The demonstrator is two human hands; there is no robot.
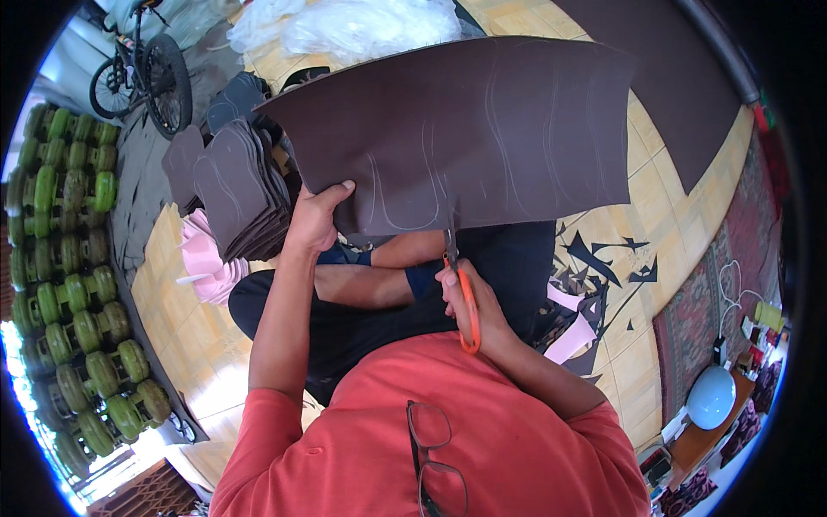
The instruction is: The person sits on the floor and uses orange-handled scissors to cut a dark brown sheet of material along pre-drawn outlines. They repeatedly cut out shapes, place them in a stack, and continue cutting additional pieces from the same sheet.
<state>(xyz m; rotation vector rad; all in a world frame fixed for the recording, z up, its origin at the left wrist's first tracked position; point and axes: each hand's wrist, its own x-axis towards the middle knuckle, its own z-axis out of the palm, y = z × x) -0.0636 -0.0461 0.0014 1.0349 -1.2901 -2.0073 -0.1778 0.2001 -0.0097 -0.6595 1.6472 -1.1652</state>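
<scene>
A large dark brown foam-like sheet (534, 129), marked with pale curved outlines of sole shapes, stretches across the space in front of me. My left hand (314, 217) grips its lower left edge, thumb on top. In my right hand (474, 297) is a pair of scissors (468, 302) with orange handles. Their blades meet the sheet's near edge between two drawn outlines. Left of the sheet rises a stack of cut brown sole-shaped pieces (237, 185), with pink cut pieces (207, 258) beside it. The lower blade is partly hidden by the sheet.
Dark and pink offcuts (573, 332) lie on the tiled floor (642, 327) at my right. Another brown sheet (672, 112) spreads at the far right. Green gas cylinders (77, 284) are stacked at left, near a bicycle (146, 77). Clear plastic (362, 30) lies beyond.
</scene>
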